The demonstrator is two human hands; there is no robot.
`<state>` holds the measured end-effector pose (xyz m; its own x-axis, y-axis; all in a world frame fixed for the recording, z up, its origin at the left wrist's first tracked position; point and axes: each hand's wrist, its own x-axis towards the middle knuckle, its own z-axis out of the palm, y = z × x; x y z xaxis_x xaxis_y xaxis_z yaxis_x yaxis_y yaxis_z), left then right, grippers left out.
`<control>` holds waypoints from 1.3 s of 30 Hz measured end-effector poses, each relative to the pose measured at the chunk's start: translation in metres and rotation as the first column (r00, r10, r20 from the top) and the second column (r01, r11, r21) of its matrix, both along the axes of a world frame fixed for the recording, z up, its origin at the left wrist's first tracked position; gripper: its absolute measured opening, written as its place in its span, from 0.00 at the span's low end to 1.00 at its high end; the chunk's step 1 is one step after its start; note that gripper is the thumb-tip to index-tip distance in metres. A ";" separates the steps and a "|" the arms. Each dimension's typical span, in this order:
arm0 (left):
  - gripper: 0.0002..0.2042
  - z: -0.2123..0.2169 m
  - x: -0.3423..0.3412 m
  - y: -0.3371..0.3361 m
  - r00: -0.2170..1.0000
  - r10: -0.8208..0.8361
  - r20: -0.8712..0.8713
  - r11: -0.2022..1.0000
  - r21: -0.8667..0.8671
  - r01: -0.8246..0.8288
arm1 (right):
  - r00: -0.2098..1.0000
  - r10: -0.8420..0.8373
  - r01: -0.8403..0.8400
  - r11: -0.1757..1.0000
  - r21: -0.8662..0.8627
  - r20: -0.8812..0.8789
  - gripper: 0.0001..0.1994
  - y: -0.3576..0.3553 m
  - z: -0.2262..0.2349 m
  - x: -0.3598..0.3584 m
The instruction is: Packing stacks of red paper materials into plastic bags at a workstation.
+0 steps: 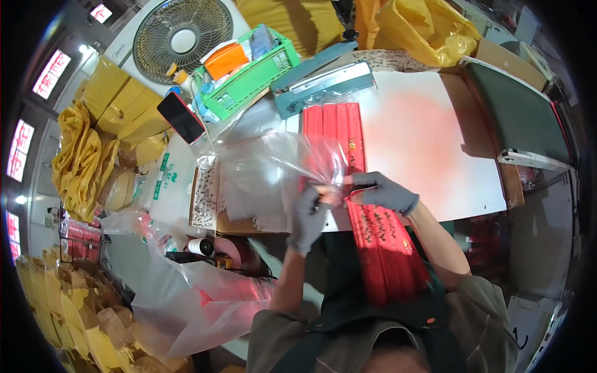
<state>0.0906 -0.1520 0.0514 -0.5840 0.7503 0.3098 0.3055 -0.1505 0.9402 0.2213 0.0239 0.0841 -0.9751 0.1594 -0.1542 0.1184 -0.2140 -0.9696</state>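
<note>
Head: L fingers (328,193) pinch clr bag (267,163); R fingers (368,179) beside, grip unclear; red packs (353,127) beneath, grn crate (254,83) beyond.

One head-worn fisheye view, upright, looks steeply down and forward from above the wearer's torso (348,320), close over the left hand (308,216) and right hand (390,194) near mid-frame, taking in the white worktop (429,149) and, farther off at upper left, the fan (182,41), with straight edges bowing toward a dark rim.
</note>
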 end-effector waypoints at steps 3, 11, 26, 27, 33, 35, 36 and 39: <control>0.03 -0.003 0.017 0.013 0.999 -0.006 0.052 0.999 -0.047 0.009 | 1.000 0.025 -0.024 0.979 0.201 0.000 0.11 0.010 -0.029 -0.001; 0.05 0.011 0.008 0.047 0.965 0.263 0.016 0.959 0.103 -0.263 | 0.992 0.000 0.019 0.987 0.158 -0.125 0.10 0.023 -0.005 0.035; 0.19 -0.079 0.129 -0.043 0.782 -0.368 -0.503 0.929 -0.236 0.286 | 0.976 -0.188 0.209 0.952 0.225 -0.112 0.36 -0.061 -0.099 0.190; 0.19 -0.078 0.134 -0.045 0.827 -0.403 -0.391 0.907 -0.294 0.302 | 0.974 -0.225 0.224 0.946 0.236 -0.023 0.32 -0.065 -0.091 0.201; 0.05 0.058 0.071 0.002 0.700 -0.566 0.434 0.724 -0.144 0.675 | 0.976 -0.117 0.219 0.527 0.821 -0.185 0.30 0.003 0.012 0.194; 0.03 0.129 0.047 0.037 0.789 -0.614 0.022 0.778 -0.155 0.609 | 0.989 -0.082 0.130 0.140 0.982 -0.119 0.30 0.032 0.076 0.189; 0.03 0.149 0.038 0.045 0.819 -0.494 0.293 0.841 -0.078 0.535 | 0.995 -0.035 0.087 -0.113 0.990 -0.092 0.20 0.050 0.094 0.181; 0.05 0.240 0.038 0.078 0.944 -0.287 -0.162 0.955 0.032 0.295 | 0.912 -0.029 0.380 -0.311 0.871 -0.408 0.08 0.051 0.196 0.163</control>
<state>0.1290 -0.0741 0.2914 -0.2848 0.8597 0.4239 0.3808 -0.3044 0.8731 0.3845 0.0745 0.2801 -0.8057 0.1247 0.5790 0.1741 0.9843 0.0303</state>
